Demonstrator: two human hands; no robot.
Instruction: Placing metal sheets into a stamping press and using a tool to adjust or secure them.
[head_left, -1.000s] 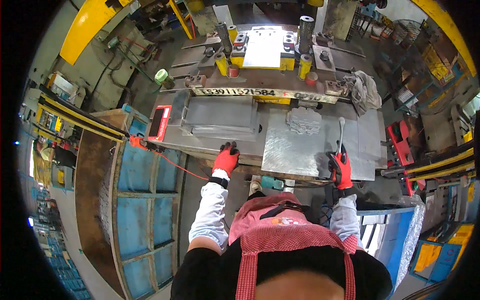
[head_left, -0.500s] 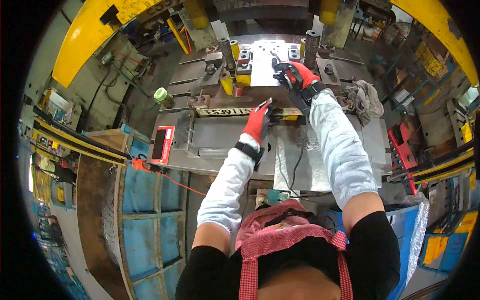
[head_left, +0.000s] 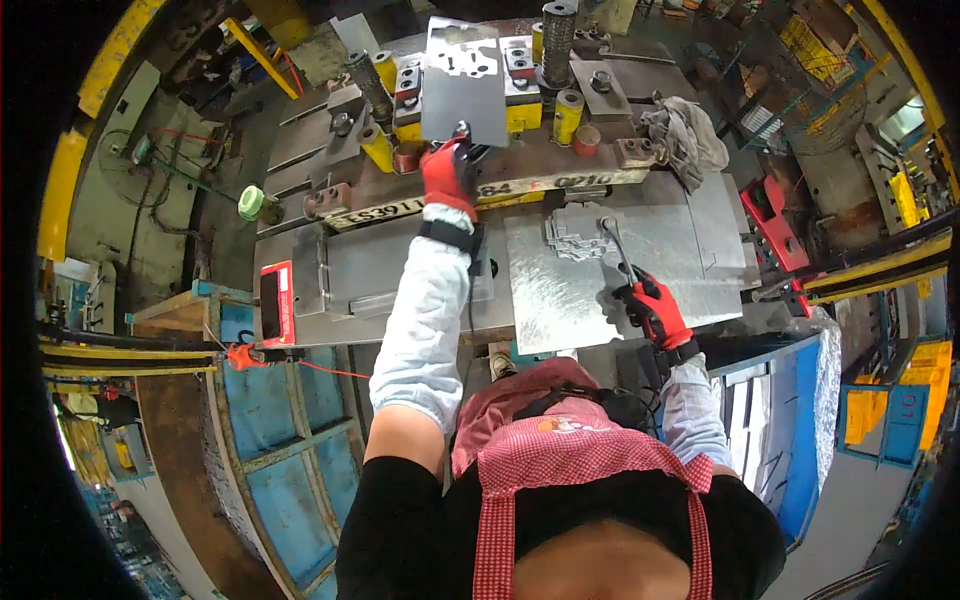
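My left hand (head_left: 448,180), in a red and black glove, is closed around a small metal-tipped tool (head_left: 463,130), its kind mostly hidden. That tip meets the near edge of a flat metal sheet (head_left: 462,105), which has cut-outs toward its far end and lies on the die between yellow blocks. Lower right, my right hand (head_left: 652,308) grips a long metal hand tool (head_left: 618,248) with a rounded head. The head is at the edge of several flat stamped metal pieces (head_left: 578,232), which lie on a shiny metal plate (head_left: 545,305).
Guide posts (head_left: 558,45) and yellow cylinders (head_left: 567,117) stand around the die. A grey rag (head_left: 685,140) lies at its right. On the left are a green-lidded jar (head_left: 255,203) and a phone-like black slab on a red-bordered card (head_left: 277,303). A blue bin (head_left: 790,430) stands at lower right.
My left hand has moved forward and left to the sheet's edge. My right hand has come back from the die with its tool. Stamped pieces now show on the plate, and cut-outs show in the sheet.
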